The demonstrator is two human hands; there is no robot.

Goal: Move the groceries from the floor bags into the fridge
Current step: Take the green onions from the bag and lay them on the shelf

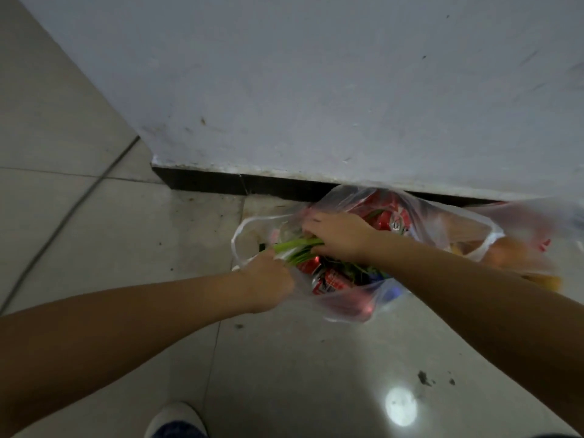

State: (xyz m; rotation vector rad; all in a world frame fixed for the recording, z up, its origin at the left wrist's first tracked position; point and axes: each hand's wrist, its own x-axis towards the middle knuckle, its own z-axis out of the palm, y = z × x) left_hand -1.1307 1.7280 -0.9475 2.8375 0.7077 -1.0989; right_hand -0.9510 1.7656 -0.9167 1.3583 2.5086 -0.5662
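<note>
A clear plastic bag point(341, 306) sits on the tiled floor against the wall, holding red cans point(328, 279) and a bunch of green stalks point(292, 245). My left hand point(268, 279) grips the bag's near edge by its left handle. My right hand point(338, 235) reaches into the bag's mouth and curls round the green stalks. A second clear bag point(518, 248) with orange items lies to the right.
A white wall point(316, 90) with a dark skirting board point(240, 184) stands right behind the bags. Pale floor tiles point(94, 216) stretch to the left and toward me. My shoe point(177, 420) shows at the bottom edge.
</note>
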